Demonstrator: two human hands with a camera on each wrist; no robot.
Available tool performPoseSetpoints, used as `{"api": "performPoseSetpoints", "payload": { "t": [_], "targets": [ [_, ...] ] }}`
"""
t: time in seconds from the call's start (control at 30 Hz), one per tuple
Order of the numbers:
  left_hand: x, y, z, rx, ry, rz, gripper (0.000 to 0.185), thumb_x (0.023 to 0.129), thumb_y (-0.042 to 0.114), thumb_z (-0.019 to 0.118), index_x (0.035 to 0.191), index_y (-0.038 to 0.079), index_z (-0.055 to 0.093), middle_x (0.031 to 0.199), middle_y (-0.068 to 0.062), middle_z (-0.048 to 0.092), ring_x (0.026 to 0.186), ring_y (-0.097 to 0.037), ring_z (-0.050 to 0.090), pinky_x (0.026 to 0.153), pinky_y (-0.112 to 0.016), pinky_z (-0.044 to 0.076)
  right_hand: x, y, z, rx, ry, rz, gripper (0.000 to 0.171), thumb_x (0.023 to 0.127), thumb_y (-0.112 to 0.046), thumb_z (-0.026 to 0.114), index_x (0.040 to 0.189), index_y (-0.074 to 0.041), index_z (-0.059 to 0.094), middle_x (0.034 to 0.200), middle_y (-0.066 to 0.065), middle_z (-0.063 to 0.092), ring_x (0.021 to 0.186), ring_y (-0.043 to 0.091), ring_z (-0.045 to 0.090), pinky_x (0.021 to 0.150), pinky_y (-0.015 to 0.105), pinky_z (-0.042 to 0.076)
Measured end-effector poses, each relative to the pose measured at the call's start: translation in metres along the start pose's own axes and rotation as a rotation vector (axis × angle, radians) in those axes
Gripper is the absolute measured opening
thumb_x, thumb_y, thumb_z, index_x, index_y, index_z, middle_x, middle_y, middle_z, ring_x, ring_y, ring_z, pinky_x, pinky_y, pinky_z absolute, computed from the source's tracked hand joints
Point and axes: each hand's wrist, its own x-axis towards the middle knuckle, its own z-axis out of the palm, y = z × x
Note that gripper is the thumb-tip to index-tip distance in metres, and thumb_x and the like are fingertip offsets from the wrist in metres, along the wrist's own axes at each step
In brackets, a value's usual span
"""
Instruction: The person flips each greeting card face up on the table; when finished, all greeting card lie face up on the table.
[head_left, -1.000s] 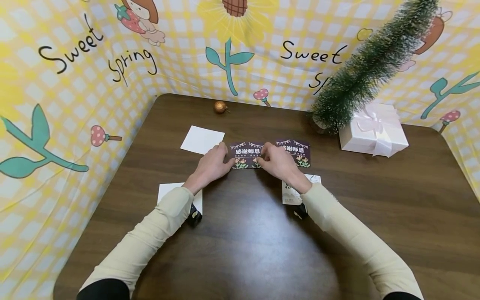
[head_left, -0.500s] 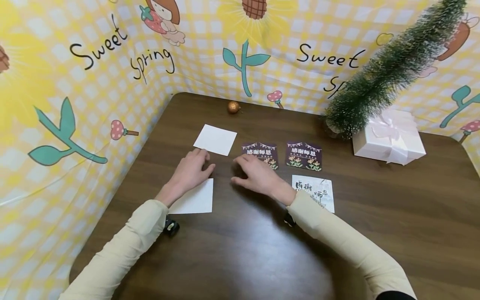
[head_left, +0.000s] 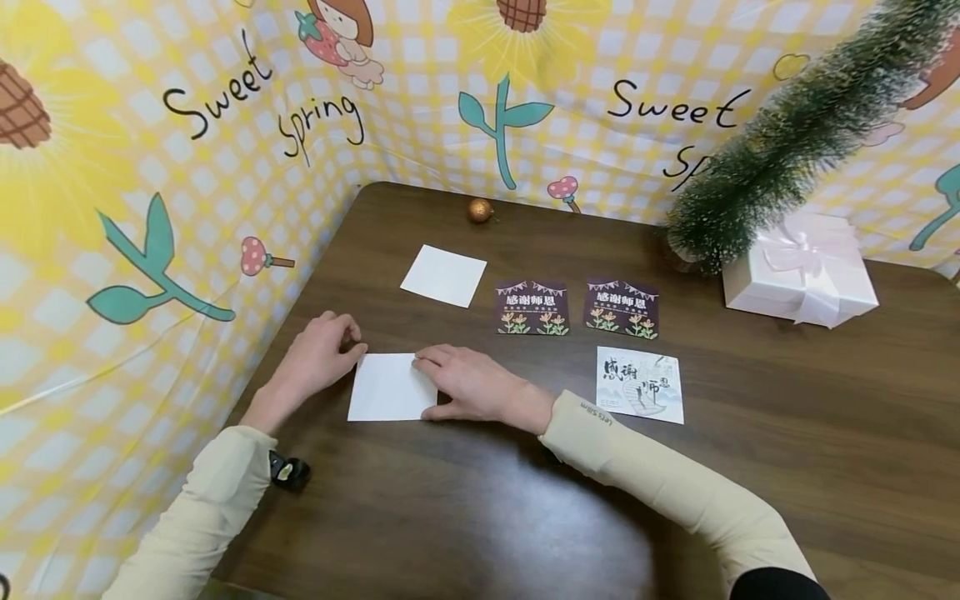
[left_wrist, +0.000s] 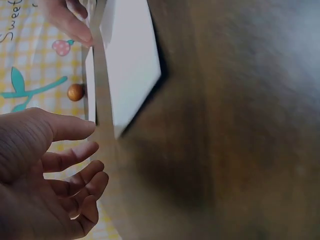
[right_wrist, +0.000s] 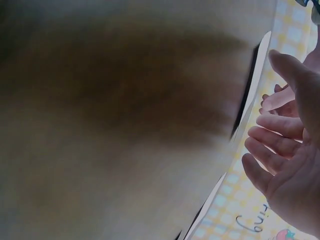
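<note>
Right hand is shifted leftward, purple cards uncovered — nearer blank card is now flanked: right fingers relaxed at edge, left hand loosely curled by corner.

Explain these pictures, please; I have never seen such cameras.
There is no robot, only a person's left hand and right hand. The wide pictures come from a head camera, the others from wrist cameras. On the table lie a near white card, a far white card, two purple cards and a printed card, with an ornament, tree and gift box behind. The right hand overlaps the near white card's right edge; the left hand is beside it. Whether either grips it is unclear.
</note>
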Motion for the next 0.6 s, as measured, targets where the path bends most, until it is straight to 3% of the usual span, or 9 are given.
{"api": "performPoseSetpoints", "payload": {
  "t": [0.37,0.6],
  "targets": [
    [0.002,-0.015,0.005,-0.042,-0.049,-0.027,0.011,0.089,0.007,0.065,0.091,-0.003,0.06,0.09,-0.018,0.054,0.083,-0.031,0.047,0.072,-0.042,0.041,0.004,-0.011,0.003,-0.133,-0.075,-0.049,0.071,0.09,-0.048,0.065,0.14,-0.001,0.047,0.144,0.011,0.048,0.134,0.024,0.044,0.111,0.034,0.035],
    [0.006,-0.015,0.003,-0.039,-0.075,-0.02,0.01,0.088,0.006,0.065,0.093,-0.003,0.062,0.09,-0.017,0.053,0.084,-0.031,0.046,0.072,-0.042,0.041,0.006,-0.015,0.001,-0.256,-0.074,-0.088,0.041,0.098,-0.03,0.057,0.13,-0.005,0.056,0.128,0.007,0.059,0.122,0.022,0.053,0.099,0.034,0.046]
  ]
}}
